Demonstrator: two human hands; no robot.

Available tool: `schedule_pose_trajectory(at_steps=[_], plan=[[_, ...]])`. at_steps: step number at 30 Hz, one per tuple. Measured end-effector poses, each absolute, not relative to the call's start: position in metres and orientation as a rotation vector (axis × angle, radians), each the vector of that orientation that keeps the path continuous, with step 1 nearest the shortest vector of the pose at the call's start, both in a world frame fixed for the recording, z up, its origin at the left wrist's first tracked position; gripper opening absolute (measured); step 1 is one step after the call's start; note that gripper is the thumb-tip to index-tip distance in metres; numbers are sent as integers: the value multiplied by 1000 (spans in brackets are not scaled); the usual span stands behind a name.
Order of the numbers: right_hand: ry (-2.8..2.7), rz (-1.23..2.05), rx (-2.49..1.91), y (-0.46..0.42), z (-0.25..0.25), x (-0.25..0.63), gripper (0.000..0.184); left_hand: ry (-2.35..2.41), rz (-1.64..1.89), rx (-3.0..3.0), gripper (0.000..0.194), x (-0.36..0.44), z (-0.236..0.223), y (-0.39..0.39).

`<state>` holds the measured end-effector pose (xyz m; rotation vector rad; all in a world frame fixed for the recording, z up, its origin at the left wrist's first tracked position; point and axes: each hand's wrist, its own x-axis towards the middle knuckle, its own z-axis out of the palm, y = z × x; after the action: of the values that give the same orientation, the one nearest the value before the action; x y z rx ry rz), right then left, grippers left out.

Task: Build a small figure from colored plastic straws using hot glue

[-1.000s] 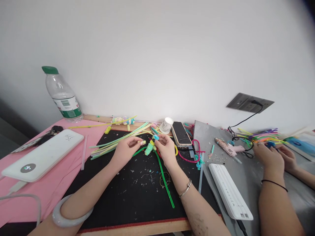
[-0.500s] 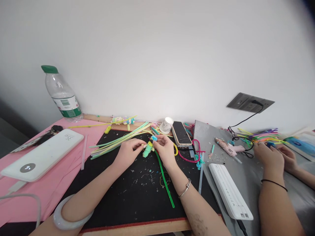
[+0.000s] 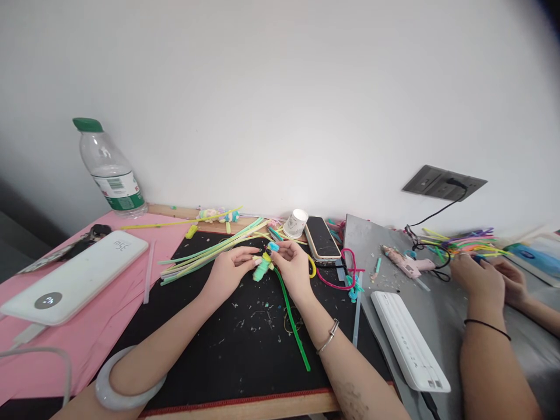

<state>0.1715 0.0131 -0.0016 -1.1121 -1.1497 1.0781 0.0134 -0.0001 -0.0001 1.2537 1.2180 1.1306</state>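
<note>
A small pipe-cleaner figure [image 3: 262, 268], mint green below with yellow, black and blue parts above, is held over the black mat [image 3: 210, 361]. My right hand [image 3: 294, 268] pinches its blue and yellow upper end between thumb and fingers. At its left side, my left hand [image 3: 230, 269] has thumb and forefinger closed in on a pale yellow bit of the figure; the exact contact is partly hidden. A green pipe cleaner [image 3: 294, 326] runs down the mat from just below my right hand. Behind my left hand lies a bundle of pale green and yellow pipe cleaners [image 3: 205, 256].
A paper cup [image 3: 296, 223] and a phone [image 3: 322, 238] stand behind my hands. Left are a bottle [image 3: 111, 169] and a white power bank [image 3: 79, 277]. On the right lie a glue gun [image 3: 406, 262], another power bank [image 3: 409, 341] and a co-worker's hands [image 3: 481, 280].
My left forefinger has straightened a little above the thumb, beside the figure. My right hand and the figure stay nearly in place.
</note>
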Motion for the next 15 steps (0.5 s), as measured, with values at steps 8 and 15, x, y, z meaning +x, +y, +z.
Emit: schedule_pose_trajectory(at_steps=[8, 15], plan=[[-1144, 1063, -1115, 13, -2, 172, 24, 1186, 1087, 1198, 47, 15, 4, -2], [-1159, 1101, -1111, 14, -2, 174, 24, 1194, 1130, 1249, 34, 14, -2, 1]])
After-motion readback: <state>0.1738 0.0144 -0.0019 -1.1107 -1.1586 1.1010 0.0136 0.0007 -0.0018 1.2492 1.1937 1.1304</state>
